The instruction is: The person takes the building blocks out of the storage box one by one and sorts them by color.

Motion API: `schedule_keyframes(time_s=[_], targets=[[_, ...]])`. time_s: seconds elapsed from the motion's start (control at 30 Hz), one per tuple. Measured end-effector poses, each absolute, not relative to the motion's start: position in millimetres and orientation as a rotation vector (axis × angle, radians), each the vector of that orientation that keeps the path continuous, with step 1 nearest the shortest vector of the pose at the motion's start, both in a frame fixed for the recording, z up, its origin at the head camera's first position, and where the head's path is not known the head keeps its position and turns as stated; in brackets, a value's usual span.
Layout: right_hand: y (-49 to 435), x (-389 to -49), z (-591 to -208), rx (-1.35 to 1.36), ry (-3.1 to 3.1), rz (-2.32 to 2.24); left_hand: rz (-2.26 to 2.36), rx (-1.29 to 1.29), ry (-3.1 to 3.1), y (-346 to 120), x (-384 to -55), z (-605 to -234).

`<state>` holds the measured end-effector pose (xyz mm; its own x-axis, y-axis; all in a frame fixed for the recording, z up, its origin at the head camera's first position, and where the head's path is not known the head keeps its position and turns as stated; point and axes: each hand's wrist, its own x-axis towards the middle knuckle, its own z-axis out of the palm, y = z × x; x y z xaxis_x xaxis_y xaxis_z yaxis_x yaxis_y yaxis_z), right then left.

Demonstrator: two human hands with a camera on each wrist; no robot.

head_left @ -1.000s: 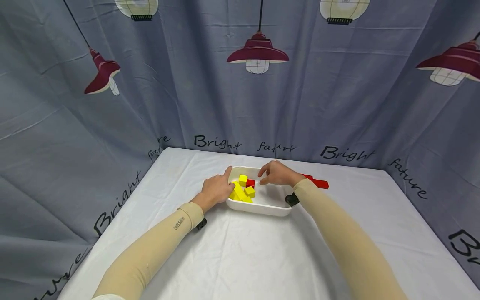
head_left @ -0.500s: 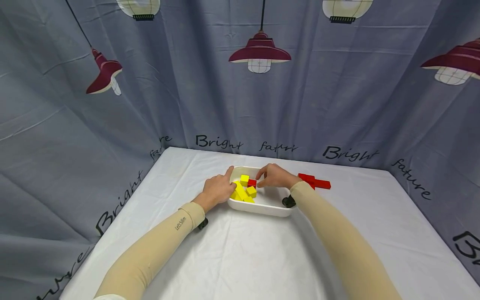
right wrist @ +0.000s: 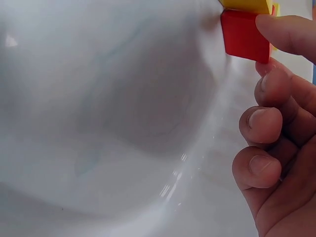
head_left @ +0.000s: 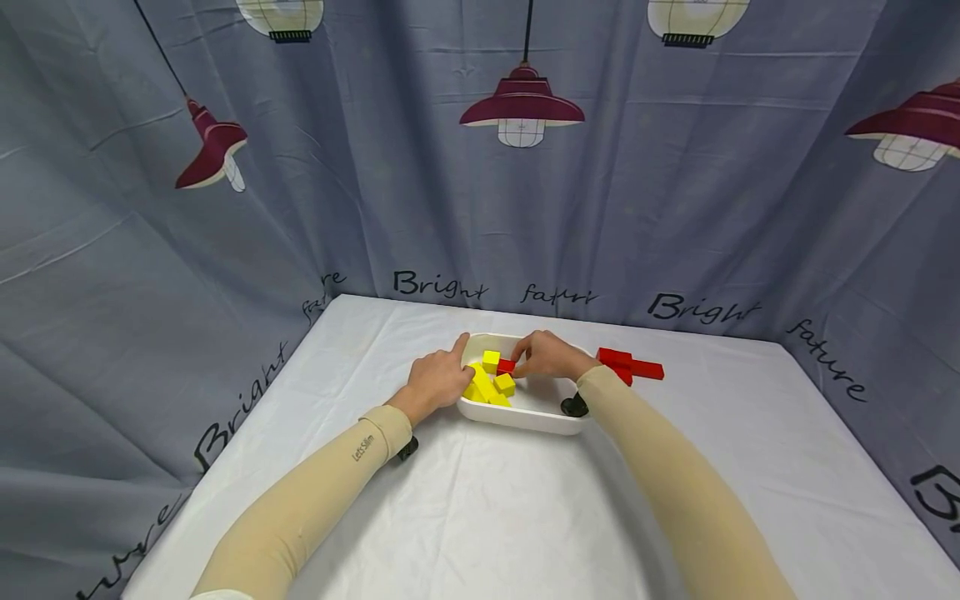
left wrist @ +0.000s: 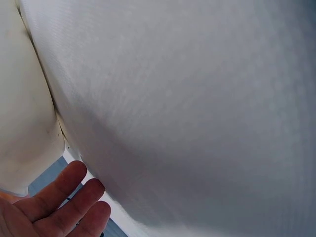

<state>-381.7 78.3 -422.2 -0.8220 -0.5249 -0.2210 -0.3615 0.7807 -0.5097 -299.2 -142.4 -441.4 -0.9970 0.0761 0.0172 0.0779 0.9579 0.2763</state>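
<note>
Currently, on my feed, I have the right grip [head_left: 553, 354] pinching the red block [right wrist: 244, 37] between thumb and finger inside the white tray [head_left: 532, 422], just beside a yellow block [right wrist: 247, 5]. My left grip [head_left: 437, 379], thumb over the rim, holds the tray's left end on the desk [head_left: 517, 517].

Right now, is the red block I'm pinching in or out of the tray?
In: the head view shows the red block inside the rim of the white tray, at your right hand.
</note>
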Motion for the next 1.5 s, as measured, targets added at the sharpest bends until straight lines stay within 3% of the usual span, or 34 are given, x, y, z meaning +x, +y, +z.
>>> schedule_keyframes(time_s=[1.13,1.5], targets=[[110,-378,-389,-0.682,2.714,-0.721,-0.419,-0.099,-3.125,-140,-299,-442],[135,-374,-369,-0.543,2.731,-0.822,-0.427,-0.109,-3.112,-141,-298,-442]])
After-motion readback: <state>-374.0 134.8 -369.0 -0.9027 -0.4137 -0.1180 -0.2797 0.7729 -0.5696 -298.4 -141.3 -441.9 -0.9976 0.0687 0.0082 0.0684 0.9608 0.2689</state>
